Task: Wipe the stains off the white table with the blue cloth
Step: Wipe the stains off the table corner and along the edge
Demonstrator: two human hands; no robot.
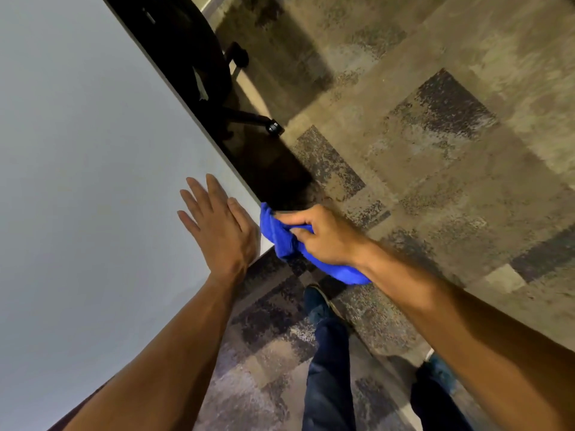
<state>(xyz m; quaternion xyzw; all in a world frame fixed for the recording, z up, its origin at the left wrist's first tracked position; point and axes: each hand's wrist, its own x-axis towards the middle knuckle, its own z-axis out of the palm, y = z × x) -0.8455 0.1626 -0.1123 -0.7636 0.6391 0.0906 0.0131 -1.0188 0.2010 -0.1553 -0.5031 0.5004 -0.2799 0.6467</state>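
Observation:
The white table (87, 144) fills the left half of the head view, and its corner lies near the middle of the frame. My left hand (219, 227) rests flat on the tabletop close to that corner, fingers spread. Just off the corner, my right hand (323, 234) grips the bunched blue cloth (284, 241). The cloth touches the table's corner edge and hangs partly over the floor. I see no clear stains on the visible tabletop.
A black office chair (199, 66) with a wheeled base (275, 127) stands tucked under the table's far edge. Patterned carpet (435, 135) covers the floor to the right. My legs and shoes (323, 343) are below the table corner.

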